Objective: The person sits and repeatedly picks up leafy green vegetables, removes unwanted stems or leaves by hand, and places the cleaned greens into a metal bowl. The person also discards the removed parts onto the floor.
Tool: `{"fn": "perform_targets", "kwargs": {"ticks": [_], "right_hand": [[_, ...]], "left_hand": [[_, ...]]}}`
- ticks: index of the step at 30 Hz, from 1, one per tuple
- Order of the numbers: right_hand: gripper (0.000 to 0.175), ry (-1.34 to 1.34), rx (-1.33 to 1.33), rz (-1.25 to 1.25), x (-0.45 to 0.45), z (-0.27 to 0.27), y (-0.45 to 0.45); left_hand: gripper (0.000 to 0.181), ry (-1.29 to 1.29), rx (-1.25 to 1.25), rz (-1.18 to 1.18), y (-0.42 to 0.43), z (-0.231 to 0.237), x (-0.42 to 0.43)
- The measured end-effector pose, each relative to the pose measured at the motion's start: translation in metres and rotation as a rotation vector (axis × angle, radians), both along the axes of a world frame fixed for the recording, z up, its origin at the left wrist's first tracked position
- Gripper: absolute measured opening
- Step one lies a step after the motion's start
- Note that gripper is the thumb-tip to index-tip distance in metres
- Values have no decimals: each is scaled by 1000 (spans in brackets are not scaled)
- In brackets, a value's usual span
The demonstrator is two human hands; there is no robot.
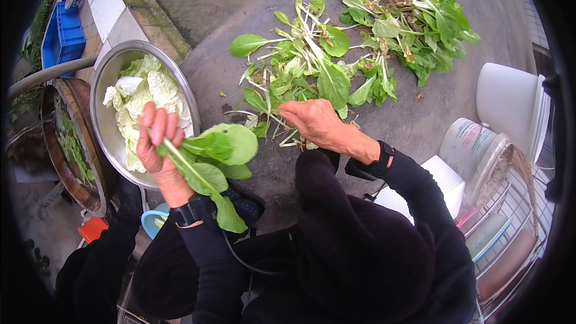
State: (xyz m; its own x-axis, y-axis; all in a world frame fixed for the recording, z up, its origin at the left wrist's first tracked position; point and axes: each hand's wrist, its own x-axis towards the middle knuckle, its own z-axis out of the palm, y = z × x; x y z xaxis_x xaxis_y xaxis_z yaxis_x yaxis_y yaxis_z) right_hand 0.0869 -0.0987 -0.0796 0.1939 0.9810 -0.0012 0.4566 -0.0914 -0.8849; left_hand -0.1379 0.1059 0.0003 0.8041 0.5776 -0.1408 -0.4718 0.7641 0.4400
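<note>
My left hand (157,141) grips the white stems of a small bunch of leafy greens (211,157). Its leaves hang out past my wrist towards my lap. Below and behind that hand leans a steel basin (191,99) holding pale cabbage leaves (155,87). My right hand (319,121) is over the near edge of a loose heap of greens (306,58), thumb and fingers pinched on a small leafy stem (268,107). White stalks, torn leaves and yellowed bits are scattered around it on the grey concrete floor (211,72).
A larger heap of rooted greens (423,22) lies farther right. White buckets (506,108) and a wire rack (508,202) line the right side. At left are a wooden tub (99,162) with leaves inside, a blue crate (67,36), a light-blue bowl (150,222) and another person's dark sleeve (105,252).
</note>
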Motion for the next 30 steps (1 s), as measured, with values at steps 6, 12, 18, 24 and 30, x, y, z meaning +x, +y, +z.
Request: {"fn": "perform_targets", "kwargs": {"ticks": [6, 12, 18, 24, 30], "right_hand": [[25, 705, -498, 53, 12, 32, -5], [24, 162, -598, 280, 40, 43, -1], [16, -468, -196, -286, 87, -6, 30], [14, -219, -217, -267, 109, 2, 28], [20, 695, -374, -249, 107, 51, 8]], "left_hand": [[19, 314, 90, 115, -10, 5, 15], [24, 685, 114, -5, -13, 7, 31], [17, 840, 144, -26, -36, -2, 61], [14, 883, 259, -172, -56, 5, 93], [19, 901, 472, -206, -70, 8, 130]]}}
